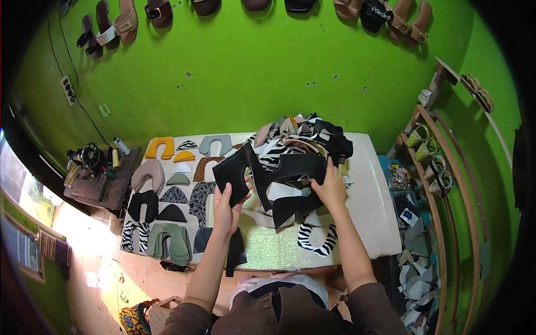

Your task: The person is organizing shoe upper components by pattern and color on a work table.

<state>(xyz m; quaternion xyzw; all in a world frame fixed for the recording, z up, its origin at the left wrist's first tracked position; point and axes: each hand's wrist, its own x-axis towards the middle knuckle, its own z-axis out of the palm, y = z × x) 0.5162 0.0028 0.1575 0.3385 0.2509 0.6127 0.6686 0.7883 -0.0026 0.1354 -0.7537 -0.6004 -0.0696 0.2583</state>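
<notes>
My left hand [228,207] grips a black leather-like piece [230,170], thumb on its face and fingers at its edge. Another stretch of black leather-like material [298,165], with curved cut-outs, is pinched at its right end by my right hand [331,187]. Overlap hides whether the two black parts are joined. Under them lie more scraps, among them a black offcut [290,209] and some white ones. A zebra-striped U-shaped piece [317,239] rests on the table below my right hand. Left of my left hand is a black floral U-shaped piece [201,204].
The light table [374,212] carries a heap of mixed scraps [304,134] at the back. Sorted cutouts, such as a yellow U-shape [160,148] and green pieces [170,244], cover its left side. A sewing machine [89,157] stands left; a wooden rack [438,223] stands right.
</notes>
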